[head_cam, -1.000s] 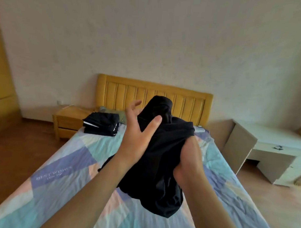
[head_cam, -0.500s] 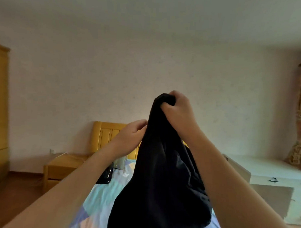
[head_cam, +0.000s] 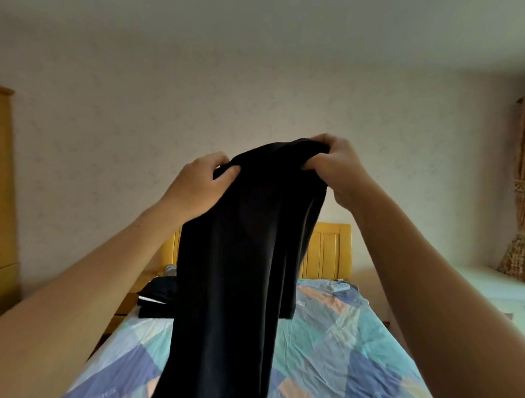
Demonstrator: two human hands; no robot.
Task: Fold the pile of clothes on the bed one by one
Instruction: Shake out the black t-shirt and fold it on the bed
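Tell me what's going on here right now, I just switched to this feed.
A person is holding a black garment up in the air over the bed. The left hand and the right hand each grip its top edge, and the cloth hangs down unfolded. A stack of dark folded clothes already lies near the headboard.

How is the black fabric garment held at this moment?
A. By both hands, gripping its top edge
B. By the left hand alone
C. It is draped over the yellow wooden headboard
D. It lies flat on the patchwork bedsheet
A: the left hand and the right hand each grip the top edge of the black fabric garment, which hangs down above the bed.
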